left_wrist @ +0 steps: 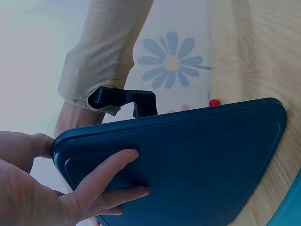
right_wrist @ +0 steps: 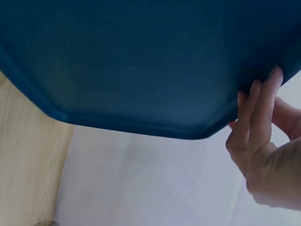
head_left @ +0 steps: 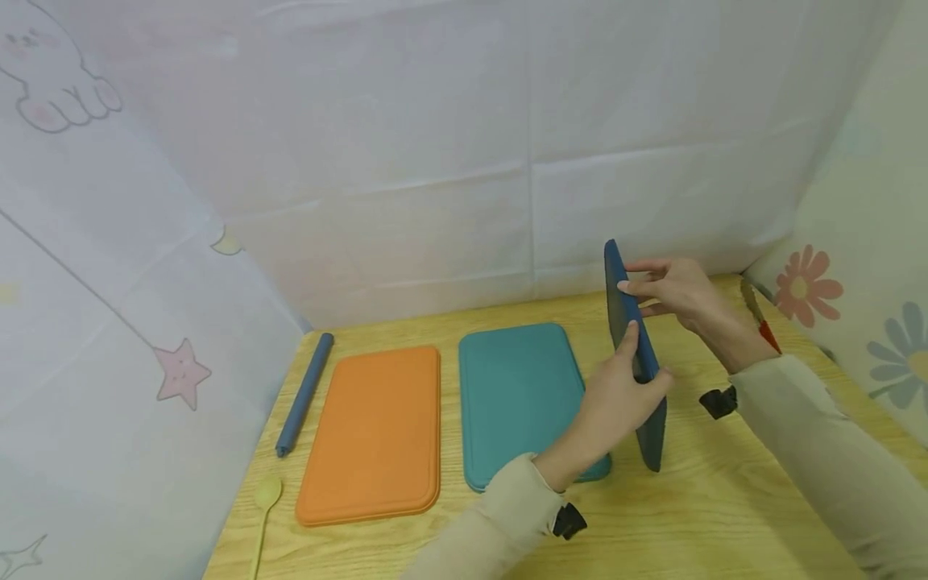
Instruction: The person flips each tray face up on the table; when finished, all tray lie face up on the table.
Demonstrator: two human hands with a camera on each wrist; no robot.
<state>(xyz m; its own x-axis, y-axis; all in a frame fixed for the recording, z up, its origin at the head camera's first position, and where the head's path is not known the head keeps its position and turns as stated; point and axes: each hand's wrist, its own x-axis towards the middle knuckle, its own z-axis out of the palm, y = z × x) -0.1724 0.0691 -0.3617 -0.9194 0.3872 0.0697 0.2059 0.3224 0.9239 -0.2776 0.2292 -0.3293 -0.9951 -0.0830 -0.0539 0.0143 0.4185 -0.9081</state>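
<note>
A dark blue cutting board (head_left: 652, 439) stands up nearly edge-on above the right part of the table, held between both hands. My left hand (head_left: 612, 403) grips its near long edge, thumb on one face; in the left wrist view its fingers (left_wrist: 106, 175) spread over the grooved face. Farther up, my right hand (head_left: 685, 294) pinches the same board between thumb and fingers. The right wrist view shows the board's plain face (right_wrist: 141, 70) with a raised rim. A teal cutting board (head_left: 515, 395) lies flat left of the hands, and an orange cutting board (head_left: 377, 435) lies beyond it.
A dark blue rolled rod (head_left: 304, 395) lies along the table's left edge. Closer to me is a yellow-green spoon (head_left: 267, 493). At the far right corner lies a red-handled tool (head_left: 770, 337), partly behind the right arm. Cloth-covered walls (head_left: 435, 161) enclose the table's back and sides.
</note>
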